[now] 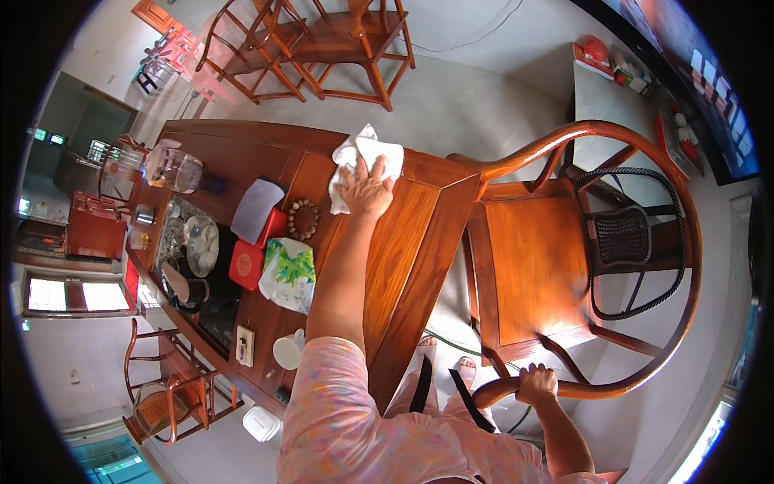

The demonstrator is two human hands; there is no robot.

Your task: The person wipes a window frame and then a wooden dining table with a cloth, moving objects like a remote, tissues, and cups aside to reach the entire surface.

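My left hand (366, 192) presses a crumpled white cloth (384, 154) onto the far edge of a reddish-brown wooden table (393, 242), fingers spread over it. My right hand (537, 384) is closed around the curved armrest of a wooden armchair (538, 266) at the right. A bead bracelet (302, 219) lies on the table left of my left hand. Near it are a red box (246, 265), a grey folded cloth (258, 209) and a green-and-white tissue pack (289, 273). A white mug (288, 351) stands nearer my body.
A black metal tea tray area with a bowl of small cups (202, 245) and a clear plastic container (181, 171) occupy the table's left part. Wooden chairs (338, 45) stand beyond it. A woven backrest (621, 235) hangs inside the armchair. A white bin (261, 423) stands at lower left.
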